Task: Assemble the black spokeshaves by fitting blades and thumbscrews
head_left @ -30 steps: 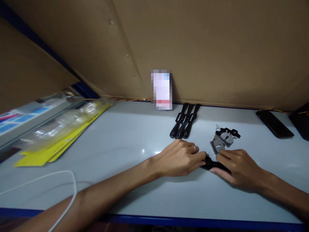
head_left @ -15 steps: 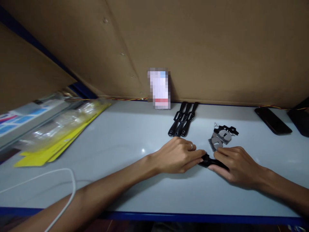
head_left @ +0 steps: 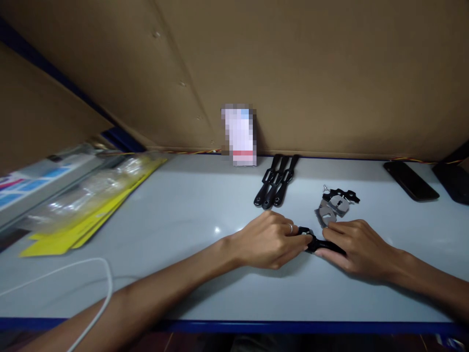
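Black handle (head_left: 318, 243) lengthwise left-right, flat

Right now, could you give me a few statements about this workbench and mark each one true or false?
1. Both hands hold one black part between them. True: the left hand and right hand grip the black part.
2. Three black handles lie side by side behind the hands. True: the handles sit near the back wall.
3. The metal pieces lie left of the left hand. False: the metal pieces lie just beyond the right hand.
4. The yellow packs sit at the right edge of the table. False: the yellow packs are at the left.
5. A phone lies at the far right. True: the phone.
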The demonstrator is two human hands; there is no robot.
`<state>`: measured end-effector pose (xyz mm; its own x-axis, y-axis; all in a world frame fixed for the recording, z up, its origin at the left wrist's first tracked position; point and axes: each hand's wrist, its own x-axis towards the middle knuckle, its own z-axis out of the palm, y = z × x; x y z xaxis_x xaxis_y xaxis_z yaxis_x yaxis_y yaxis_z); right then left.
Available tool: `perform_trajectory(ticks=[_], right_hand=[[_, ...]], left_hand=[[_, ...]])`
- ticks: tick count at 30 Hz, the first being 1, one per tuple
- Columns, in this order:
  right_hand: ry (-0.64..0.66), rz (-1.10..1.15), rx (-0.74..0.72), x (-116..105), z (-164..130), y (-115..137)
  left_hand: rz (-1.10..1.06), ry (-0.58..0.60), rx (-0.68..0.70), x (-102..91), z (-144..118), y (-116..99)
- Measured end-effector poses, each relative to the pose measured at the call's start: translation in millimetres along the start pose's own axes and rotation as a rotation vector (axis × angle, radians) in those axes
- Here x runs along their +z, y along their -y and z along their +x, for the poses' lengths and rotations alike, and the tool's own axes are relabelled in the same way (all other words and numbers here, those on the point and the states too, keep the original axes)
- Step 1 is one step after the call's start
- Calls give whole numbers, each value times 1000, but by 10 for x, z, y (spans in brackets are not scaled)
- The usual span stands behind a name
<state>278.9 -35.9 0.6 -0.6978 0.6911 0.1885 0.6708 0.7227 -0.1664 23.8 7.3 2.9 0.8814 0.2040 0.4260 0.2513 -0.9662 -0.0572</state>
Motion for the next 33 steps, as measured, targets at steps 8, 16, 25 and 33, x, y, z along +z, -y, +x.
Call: perform_trajectory(ticks=[8,16,25,33], right_hand=[[-8,16,-1,-22,12,4],[-15,18,2,-10,10,1],[0,9,-1,-23,8,5],[2,13,6,-25,13,8]], left_hand=[[65,-13,-75,14,-9,39],[24,12,20,-25,1,2],[76,3,-73,3,-17,56],[-6,18,36,-42,-10,15]])
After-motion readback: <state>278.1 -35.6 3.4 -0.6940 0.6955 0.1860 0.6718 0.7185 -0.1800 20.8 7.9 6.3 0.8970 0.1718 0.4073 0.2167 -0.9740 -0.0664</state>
